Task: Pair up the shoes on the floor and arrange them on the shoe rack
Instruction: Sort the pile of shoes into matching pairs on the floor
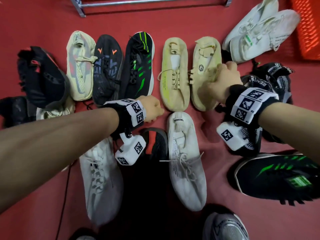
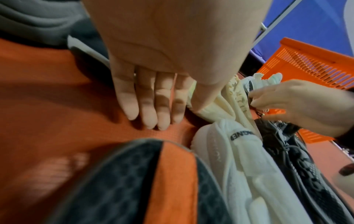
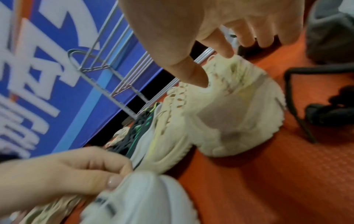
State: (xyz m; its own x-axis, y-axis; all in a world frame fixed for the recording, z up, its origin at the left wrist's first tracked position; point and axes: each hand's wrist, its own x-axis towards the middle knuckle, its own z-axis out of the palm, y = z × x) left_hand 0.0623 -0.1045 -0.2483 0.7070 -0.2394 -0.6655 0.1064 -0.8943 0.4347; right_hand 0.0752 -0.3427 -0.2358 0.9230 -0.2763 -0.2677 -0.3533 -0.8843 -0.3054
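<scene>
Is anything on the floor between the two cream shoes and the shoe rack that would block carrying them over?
Nothing visible does. The two cream shoes lie side by side, with only bare red floor between their far ends and the shoe rack. The right hand is on the right one; the left hand is at the near end of the left one.

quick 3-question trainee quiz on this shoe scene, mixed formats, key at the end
1. True or false: the two beige shoes lie side by side on the floor.
2. What does the right hand grip? A) a white shoe B) the beige shoe nearer the basket C) a black shoe with green stripes
3. Fill in: the basket at the edge of the head view is ___ in colour.

Key: 1 true; 2 B; 3 orange.
</scene>
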